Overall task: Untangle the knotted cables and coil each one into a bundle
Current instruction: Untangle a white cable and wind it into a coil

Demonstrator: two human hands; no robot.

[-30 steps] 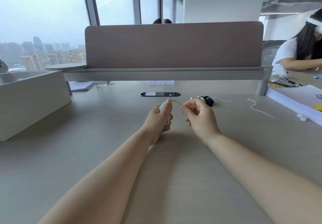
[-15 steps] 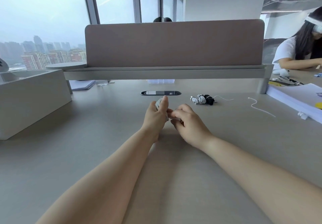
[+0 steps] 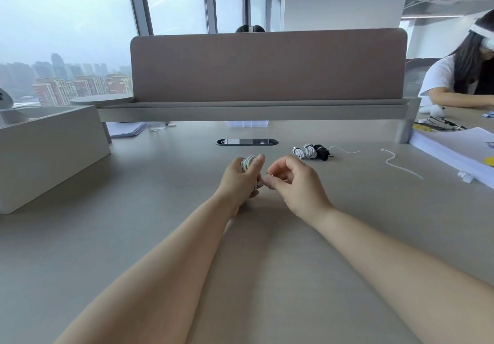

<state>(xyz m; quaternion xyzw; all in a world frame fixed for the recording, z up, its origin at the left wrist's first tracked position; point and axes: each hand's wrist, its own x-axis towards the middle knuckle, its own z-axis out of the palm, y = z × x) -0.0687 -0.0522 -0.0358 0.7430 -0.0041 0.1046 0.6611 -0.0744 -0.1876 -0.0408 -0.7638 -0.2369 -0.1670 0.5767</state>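
White coil is gripped in L hand over desk while its end is pinched by R hand; coiling is judged nearly done, w/ end to be tucked next.

The cable coiled in your left hand is white. Ahead on your pale grey-beige desk lie two white bundles and a black bundle. The loose cord is white; the divider panel is plain dusty mauve.
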